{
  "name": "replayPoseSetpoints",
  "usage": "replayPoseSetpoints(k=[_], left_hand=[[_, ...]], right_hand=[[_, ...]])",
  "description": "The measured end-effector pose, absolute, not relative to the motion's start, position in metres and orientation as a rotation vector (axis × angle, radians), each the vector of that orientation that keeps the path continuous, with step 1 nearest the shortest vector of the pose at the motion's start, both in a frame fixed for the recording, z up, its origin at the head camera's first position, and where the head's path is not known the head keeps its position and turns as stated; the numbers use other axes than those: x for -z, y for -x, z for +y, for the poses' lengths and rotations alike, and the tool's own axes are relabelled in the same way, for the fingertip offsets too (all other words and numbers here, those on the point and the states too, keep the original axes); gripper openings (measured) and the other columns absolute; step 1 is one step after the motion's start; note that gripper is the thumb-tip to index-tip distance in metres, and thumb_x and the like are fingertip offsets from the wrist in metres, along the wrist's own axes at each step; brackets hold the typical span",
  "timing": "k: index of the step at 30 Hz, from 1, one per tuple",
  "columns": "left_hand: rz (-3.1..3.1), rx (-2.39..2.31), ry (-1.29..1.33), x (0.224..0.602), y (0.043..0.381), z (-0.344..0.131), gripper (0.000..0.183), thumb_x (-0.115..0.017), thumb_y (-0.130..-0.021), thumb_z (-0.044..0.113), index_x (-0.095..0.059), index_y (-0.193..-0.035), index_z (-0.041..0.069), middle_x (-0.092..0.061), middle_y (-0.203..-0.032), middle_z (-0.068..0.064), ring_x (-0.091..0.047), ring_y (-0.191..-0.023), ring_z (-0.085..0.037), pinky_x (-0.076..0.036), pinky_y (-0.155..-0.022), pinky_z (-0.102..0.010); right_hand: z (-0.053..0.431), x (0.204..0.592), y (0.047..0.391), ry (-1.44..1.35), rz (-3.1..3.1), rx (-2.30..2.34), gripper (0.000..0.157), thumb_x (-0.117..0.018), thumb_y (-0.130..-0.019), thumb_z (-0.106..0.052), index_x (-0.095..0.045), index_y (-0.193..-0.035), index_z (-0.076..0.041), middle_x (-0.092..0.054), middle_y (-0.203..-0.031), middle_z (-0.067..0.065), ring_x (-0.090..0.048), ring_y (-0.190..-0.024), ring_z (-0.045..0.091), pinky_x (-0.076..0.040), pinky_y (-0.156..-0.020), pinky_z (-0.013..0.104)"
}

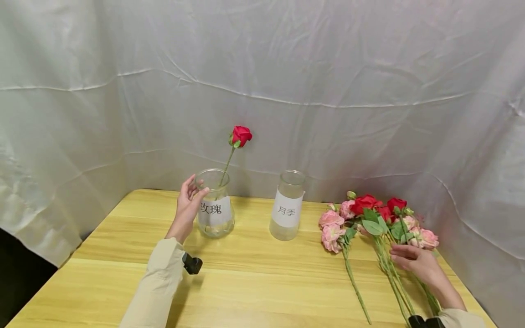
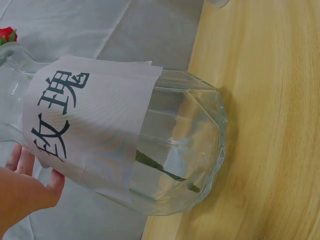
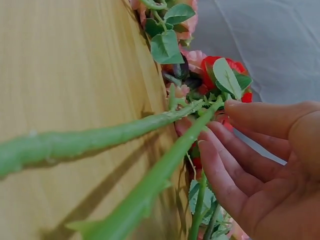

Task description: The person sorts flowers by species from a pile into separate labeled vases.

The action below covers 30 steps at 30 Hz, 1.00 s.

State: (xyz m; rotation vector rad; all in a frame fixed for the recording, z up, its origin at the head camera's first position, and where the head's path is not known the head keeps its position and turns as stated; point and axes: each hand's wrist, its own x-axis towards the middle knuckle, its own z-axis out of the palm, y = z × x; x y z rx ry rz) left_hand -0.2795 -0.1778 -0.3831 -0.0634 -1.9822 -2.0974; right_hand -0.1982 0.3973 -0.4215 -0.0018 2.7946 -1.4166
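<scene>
Curtain (image 1: 262,59): pale grey cloth, wrinkled, sweeping from nine o'clock through twelve to three.
Crease (image 1: 336,106): long, roughly level, crossing the cloth at twelve.
Worktop (image 1: 246,291): yellowish wood grain, widening toward six.
Dark patch (image 1: 20,287): black, at eight, beside the worktop.

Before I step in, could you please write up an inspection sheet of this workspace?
Surface: light wood-grain tabletop.
Job's things: glass vase labelled 玫瑰, upright, holding one red rose; glass vase labelled 月季, flowerless; other red roses and pink flowers lying to their right.
Clutter: nothing seen.
Grippers: left hand holds the first vase's neck; right hand at green stems, grip unclear.
Cables: nothing seen.
Surroundings: grey curtain behind and on both sides.
</scene>
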Motion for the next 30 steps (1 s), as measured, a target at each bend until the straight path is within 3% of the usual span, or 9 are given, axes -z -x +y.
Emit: replayPoseSetpoints(k=[5, 14, 24, 30], left_hand=[[-1.975, 2.108, 0.065, 0.384, 0.279, -0.178, 0.073, -0.059, -0.096, 0.018, -0.016, -0.154, 0.011, -0.033, -0.149, -0.013, -0.027, -0.137, -0.026, -0.023, -0.114, -0.038], [-1.97, 2.117, 0.064, 0.384, 0.278, -0.178, 0.072, -0.058, -0.096, 0.019, -0.016, -0.154, 0.012, -0.034, -0.148, -0.012, -0.028, -0.136, -0.025, -0.023, -0.114, -0.037], [-1.971, 2.112, 0.071, 0.384, 0.279, -0.177, 0.072, -0.058, -0.096, 0.018, -0.015, -0.154, 0.012, -0.034, -0.148, -0.013, -0.028, -0.136, -0.026, -0.023, -0.114, -0.037], [-1.964, 2.108, 0.077, 0.383, 0.279, -0.177, 0.072, -0.058, -0.096, 0.017, -0.016, -0.154, 0.011, -0.033, -0.148, -0.014, -0.028, -0.136, -0.027, -0.023, -0.114, -0.038]], right_hand=[[0.397, 0.424, 0.199, -0.067, 2.768, 1.346, 0.054, -0.066, -0.093, -0.014, -0.045, -0.129, 0.02, -0.063, -0.115, 0.027, -0.062, -0.083, 0.0, -0.056, -0.071, 0.025], [0.392, 0.421, 0.2, -0.069, 2.76, 1.296, 0.042, -0.062, -0.094, -0.008, -0.051, -0.123, 0.021, -0.065, -0.107, 0.027, -0.064, -0.081, 0.008, -0.057, -0.07, 0.031], [0.392, 0.417, 0.201, -0.077, 2.692, 1.33, 0.041, -0.052, -0.097, 0.0, -0.04, -0.127, 0.026, -0.061, -0.112, 0.029, -0.059, -0.083, 0.002, -0.056, -0.072, 0.029], [0.395, 0.414, 0.197, -0.064, 2.641, 1.42, 0.043, -0.048, -0.097, 0.0, -0.036, -0.129, 0.026, -0.061, -0.105, 0.016, -0.056, -0.082, 0.005, -0.054, -0.071, 0.026]])
